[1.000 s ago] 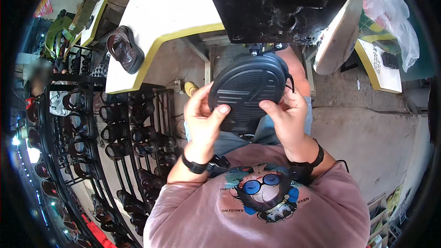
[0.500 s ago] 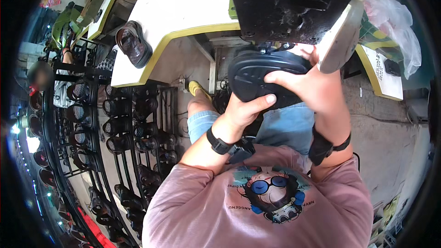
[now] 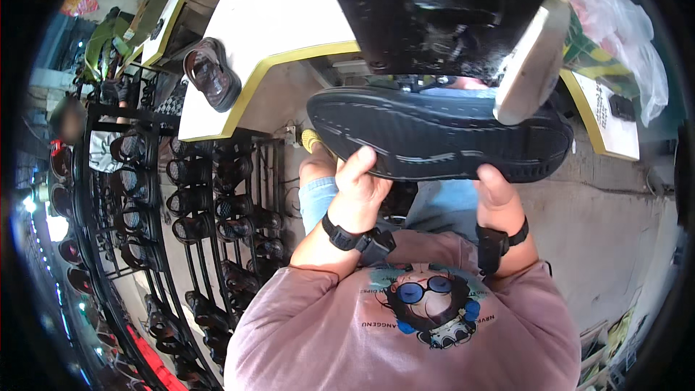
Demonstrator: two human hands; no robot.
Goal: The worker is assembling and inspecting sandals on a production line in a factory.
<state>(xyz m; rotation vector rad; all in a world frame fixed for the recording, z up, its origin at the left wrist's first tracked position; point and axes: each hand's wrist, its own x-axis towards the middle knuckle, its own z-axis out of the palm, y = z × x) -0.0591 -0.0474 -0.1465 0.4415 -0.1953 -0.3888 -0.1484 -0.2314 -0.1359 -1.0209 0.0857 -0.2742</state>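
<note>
A long black shoe sole (image 3: 434,134) lies sideways between my two hands, its grooved underside tilted toward me. Pale broken lines run along it, and any upper part on its far side is hidden. My left hand (image 3: 362,181) grips the near edge toward the left, thumb on the underside and fingers mostly behind. My right hand (image 3: 499,188) holds the same edge farther right, its thumb at the rim and its fingers out of sight. Just beyond the sole is a black machine head (image 3: 441,14), with a pale lever (image 3: 536,58) overlapping the sole's far right part.
A white worktable (image 3: 268,7) with a yellow edge curves round the left and carries a brown sandal (image 3: 210,72). Black racks (image 3: 156,210) hold several sandals at left. A person (image 3: 105,137) is behind them. A clear plastic bag (image 3: 622,43) sits at right.
The sole has turned from end-on to lying crosswise, showing its full length. My right hand has come down from near the machine to the sole's near edge; my left hand has shifted slightly left.
</note>
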